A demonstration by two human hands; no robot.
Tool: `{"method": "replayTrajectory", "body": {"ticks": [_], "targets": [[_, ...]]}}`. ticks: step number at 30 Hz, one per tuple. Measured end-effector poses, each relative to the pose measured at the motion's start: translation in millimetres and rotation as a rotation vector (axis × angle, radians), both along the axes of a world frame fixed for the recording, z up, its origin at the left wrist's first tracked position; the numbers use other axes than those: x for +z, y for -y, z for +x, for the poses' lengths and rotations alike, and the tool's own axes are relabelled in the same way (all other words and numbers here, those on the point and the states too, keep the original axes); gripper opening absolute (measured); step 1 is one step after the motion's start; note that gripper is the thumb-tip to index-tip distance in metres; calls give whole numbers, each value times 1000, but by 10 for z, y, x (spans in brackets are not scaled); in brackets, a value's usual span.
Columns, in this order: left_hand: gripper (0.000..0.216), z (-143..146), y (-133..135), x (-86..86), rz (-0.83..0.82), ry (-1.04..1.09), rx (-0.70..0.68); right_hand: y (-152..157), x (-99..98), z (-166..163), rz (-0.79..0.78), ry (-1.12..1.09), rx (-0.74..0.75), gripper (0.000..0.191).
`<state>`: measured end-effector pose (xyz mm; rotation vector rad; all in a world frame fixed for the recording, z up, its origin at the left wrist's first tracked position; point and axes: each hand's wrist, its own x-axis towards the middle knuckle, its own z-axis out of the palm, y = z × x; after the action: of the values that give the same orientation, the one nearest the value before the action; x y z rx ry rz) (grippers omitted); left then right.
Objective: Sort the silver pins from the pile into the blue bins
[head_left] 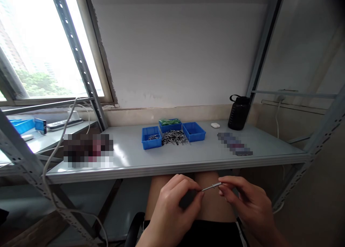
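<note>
Below the table's front edge, over my lap, both hands hold one thin metal pin [212,186] between them. My left hand [172,207] pinches its left end with thumb and forefinger. My right hand [246,202] pinches its right end, the fingers curled. On the grey table [129,157] lies a loose pile of similar metal pins [175,137]. Around the pile stand three blue trays: a left one [151,137] with a few pins, a back one [169,124] with green parts, and a right one [194,131].
A black bottle [238,112] stands at the back right near a small white case [215,125]. Metal shelf posts [262,42] frame the table. A cable [54,157] hangs at the left, beside a window and a side shelf with a power strip [64,123].
</note>
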<state>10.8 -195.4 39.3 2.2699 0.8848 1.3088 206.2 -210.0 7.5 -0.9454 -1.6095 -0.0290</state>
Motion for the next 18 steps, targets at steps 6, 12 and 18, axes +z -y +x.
{"method": "replayTrajectory", "body": {"ticks": [6,12,18], "targets": [[10,19,24,8,-18,0,4,2,6,-25,24,4,-16,5],[11,-6,8,16,-12,5,10,8,-8,-63,39,79,-2,12],[10,-25,4,24,-16,13,33,-2,-71,-32,31,60,19,27]]}}
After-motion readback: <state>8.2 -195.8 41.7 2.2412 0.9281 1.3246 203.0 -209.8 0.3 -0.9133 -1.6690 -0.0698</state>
